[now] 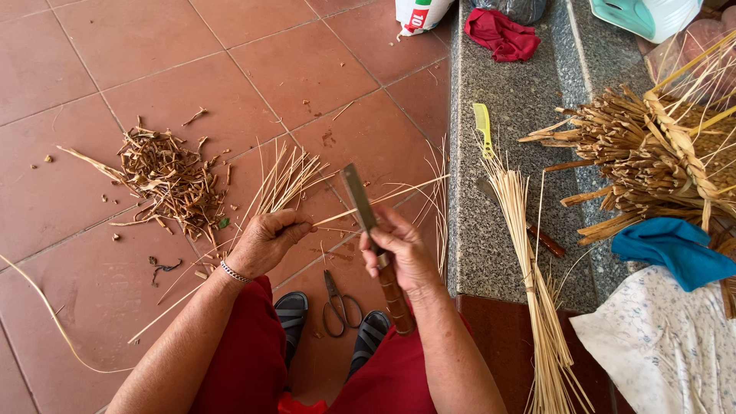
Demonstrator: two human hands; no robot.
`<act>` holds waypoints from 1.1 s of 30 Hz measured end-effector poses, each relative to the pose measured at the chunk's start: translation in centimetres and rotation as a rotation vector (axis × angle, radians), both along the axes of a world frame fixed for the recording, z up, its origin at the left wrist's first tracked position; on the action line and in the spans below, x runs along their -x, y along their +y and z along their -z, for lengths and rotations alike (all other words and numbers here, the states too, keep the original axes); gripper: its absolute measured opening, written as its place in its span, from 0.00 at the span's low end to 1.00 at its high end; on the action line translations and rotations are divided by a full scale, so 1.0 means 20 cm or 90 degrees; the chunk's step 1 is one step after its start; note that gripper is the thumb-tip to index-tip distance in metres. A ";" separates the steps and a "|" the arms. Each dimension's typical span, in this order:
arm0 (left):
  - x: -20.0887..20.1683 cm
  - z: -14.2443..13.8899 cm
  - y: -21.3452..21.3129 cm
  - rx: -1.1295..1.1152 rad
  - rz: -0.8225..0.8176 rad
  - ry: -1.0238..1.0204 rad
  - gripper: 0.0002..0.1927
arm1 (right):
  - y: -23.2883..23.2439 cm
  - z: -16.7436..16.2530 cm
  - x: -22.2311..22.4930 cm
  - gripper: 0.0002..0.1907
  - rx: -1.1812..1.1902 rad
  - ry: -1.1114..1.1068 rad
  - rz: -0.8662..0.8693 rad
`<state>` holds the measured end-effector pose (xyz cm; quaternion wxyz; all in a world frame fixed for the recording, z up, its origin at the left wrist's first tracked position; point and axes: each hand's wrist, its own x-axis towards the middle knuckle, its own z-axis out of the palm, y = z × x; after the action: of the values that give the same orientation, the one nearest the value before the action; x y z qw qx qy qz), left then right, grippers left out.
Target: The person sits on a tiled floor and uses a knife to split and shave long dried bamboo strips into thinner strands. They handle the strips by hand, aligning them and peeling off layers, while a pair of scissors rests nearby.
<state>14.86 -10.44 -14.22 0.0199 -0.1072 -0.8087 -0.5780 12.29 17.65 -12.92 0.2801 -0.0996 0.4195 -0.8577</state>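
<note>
My left hand (266, 241) pinches the end of a thin pale straw strip (383, 197) that runs up to the right. My right hand (399, 247) grips a knife (357, 198) by its brown wooden handle, the flat grey blade pointing up and crossing the strip. Both hands hover above the red tiled floor, over my red-clad knees. A loose fan of pale straw strips (285, 178) lies on the tiles just beyond my left hand.
A heap of brown scraps (169, 178) lies at left. Black scissors (340, 305) rest between my sandalled feet. On the granite step (498, 107): a straw bundle (529, 268), yellow comb (483, 126), second knife (537, 234), red cloth (502, 34), blue cloth (675, 249), reed-stub bundle (644, 161).
</note>
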 end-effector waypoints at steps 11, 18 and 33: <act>0.00 0.04 -0.08 0.053 -0.029 -0.035 0.10 | 0.24 -0.02 0.12 0.22 0.043 0.030 0.404; 0.04 0.03 0.01 0.044 -0.057 -0.017 0.09 | 0.10 -0.13 -0.02 0.29 -0.091 0.118 0.213; -0.01 -0.04 0.00 0.070 -0.015 -0.004 0.12 | 0.20 -0.03 0.12 0.19 0.018 0.011 0.269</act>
<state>15.03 -10.53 -13.50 0.0182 -0.0965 -0.8405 -0.5328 9.92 21.61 -12.37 0.0893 -0.0209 0.4217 -0.9021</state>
